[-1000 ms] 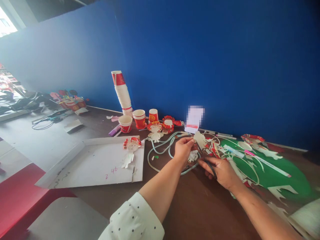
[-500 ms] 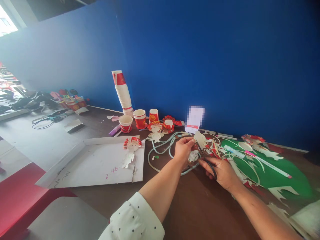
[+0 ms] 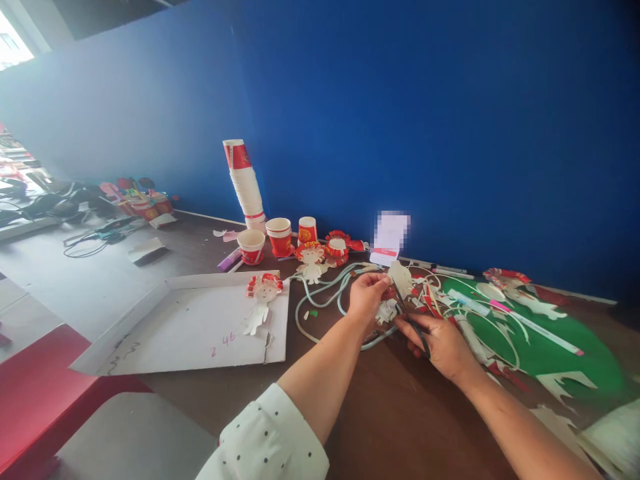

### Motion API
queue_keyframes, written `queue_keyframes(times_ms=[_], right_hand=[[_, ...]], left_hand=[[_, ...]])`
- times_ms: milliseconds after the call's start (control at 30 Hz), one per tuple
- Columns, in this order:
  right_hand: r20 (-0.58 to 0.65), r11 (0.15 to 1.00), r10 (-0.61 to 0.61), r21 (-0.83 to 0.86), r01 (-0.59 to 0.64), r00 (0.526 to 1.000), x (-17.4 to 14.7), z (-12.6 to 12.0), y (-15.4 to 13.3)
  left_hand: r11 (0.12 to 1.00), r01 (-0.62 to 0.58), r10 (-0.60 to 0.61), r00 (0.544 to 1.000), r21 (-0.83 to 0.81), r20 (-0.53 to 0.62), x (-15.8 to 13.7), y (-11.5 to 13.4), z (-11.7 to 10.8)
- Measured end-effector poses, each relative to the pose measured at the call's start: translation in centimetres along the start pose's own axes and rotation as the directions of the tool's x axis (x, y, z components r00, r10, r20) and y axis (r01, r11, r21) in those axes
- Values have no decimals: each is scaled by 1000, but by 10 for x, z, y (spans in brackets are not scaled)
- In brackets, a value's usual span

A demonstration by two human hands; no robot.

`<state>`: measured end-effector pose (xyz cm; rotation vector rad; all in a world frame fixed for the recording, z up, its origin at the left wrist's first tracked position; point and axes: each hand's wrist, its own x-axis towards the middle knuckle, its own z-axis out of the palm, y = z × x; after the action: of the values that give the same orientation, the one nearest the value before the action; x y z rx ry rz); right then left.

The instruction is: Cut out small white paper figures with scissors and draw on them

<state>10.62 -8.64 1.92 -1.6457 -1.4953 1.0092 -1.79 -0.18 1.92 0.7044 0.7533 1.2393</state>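
Observation:
My left hand [image 3: 367, 295] pinches the edge of a white paper cutout [image 3: 399, 278] above the dark table. A pair of black-handled scissors [image 3: 419, 333] is in my right hand [image 3: 440, 341], fingers wrapped through its handles. Its blades point up toward the paper, close to my left fingertips; whether they touch it I cannot tell. Below lie white paper scraps [image 3: 386, 311] and a looped pale blue cable [image 3: 306, 325]. In the shallow white box lid [image 3: 190, 333] rests a paper doll [image 3: 265, 290] with a red fringe round its head; another paper doll [image 3: 313, 263] leans near the cups.
A tall stack of paper cups [image 3: 245, 187] stands against the blue partition [image 3: 400, 120], beside red-and-white paper cups [image 3: 279, 238]. To the right, a green sheet [image 3: 585, 363] carries markers [image 3: 537, 328] and paper offcuts. A red chair [image 3: 40, 400] stands at left.
My right hand and the scissors have shifted very slightly, the handles turning a little to the left. My left hand stays nearly still on the paper.

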Motion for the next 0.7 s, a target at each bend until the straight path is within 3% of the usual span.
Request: queue_keyframes(times_ms=[200, 700], right_hand=[[-53, 1000, 0, 2, 0, 999, -2, -1, -2], [-92, 992, -87, -100, 78, 992, 1, 3, 8]], left_hand=[[997, 39, -44, 997, 73, 70, -3, -4, -1], [998, 42, -48, 991, 47, 122, -4, -4, -1]])
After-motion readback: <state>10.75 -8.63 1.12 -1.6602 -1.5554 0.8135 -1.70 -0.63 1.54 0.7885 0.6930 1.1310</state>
